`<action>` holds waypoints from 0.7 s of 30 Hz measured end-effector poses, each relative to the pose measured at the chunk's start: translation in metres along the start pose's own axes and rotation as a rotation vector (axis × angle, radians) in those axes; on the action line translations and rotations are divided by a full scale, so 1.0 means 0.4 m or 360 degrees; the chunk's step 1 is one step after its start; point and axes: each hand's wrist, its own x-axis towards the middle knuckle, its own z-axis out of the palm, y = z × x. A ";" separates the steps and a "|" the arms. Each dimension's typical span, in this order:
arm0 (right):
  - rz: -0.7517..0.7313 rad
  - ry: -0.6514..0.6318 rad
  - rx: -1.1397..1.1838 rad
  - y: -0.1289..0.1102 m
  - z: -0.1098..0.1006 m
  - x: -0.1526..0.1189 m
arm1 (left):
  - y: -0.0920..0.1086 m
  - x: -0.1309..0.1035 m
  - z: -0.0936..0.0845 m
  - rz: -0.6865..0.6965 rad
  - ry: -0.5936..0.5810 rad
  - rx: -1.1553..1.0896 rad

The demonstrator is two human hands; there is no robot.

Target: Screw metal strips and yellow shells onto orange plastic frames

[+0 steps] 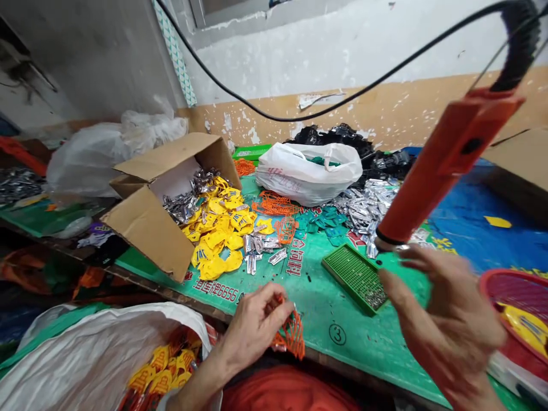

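Observation:
My left hand (259, 319) is closed on an orange plastic lattice piece (294, 337) at the table's front edge. Parts of that piece are hidden behind the fingers. My right hand (449, 325), smeared by motion, is raised over the right side with thumb and fingers apart, and nothing shows in it. Just above it hangs an orange electric screwdriver (428, 171), its tip near the fingertips. Left of the right hand lies a green tray (336, 264) with small screws (374, 298) gathered at its near end.
An open cardboard box (149, 228) spills yellow pieces (220, 228) and silver parts. Behind are a white plastic bag (285, 174), black parts (342, 136) and silver strips (368, 205). A red basket (488, 285) stands right; a white sack (98, 342) of yellow-and-orange pieces sits lower left.

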 end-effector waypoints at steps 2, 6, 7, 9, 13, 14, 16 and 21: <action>0.0001 -0.0443 0.0228 -0.020 0.019 -0.017 | 0.009 -0.028 -0.023 0.0137 -0.0054 -0.0177; -0.0038 -0.0890 0.0551 -0.050 0.067 -0.011 | 0.016 -0.046 -0.036 0.0324 -0.0122 -0.0421; -0.0054 -0.0901 0.0564 -0.053 0.075 -0.009 | 0.017 -0.045 -0.033 0.0321 -0.0142 -0.0449; -0.0092 -0.0843 0.0528 -0.054 0.084 -0.007 | 0.020 -0.042 -0.024 0.0289 -0.0182 -0.0448; -0.0138 -0.0933 0.0444 -0.054 0.074 -0.010 | 0.033 -0.039 -0.009 0.0206 -0.0268 -0.0368; -0.0130 -0.1022 0.0437 -0.056 0.071 -0.010 | 0.037 -0.040 -0.008 0.0199 -0.0287 -0.0337; -0.0090 -0.1208 0.0401 -0.061 0.071 -0.008 | 0.043 -0.040 -0.006 0.0205 -0.0313 -0.0275; 0.0202 -0.1663 0.0457 -0.067 0.097 -0.012 | 0.046 -0.032 0.007 0.0174 -0.0313 -0.0246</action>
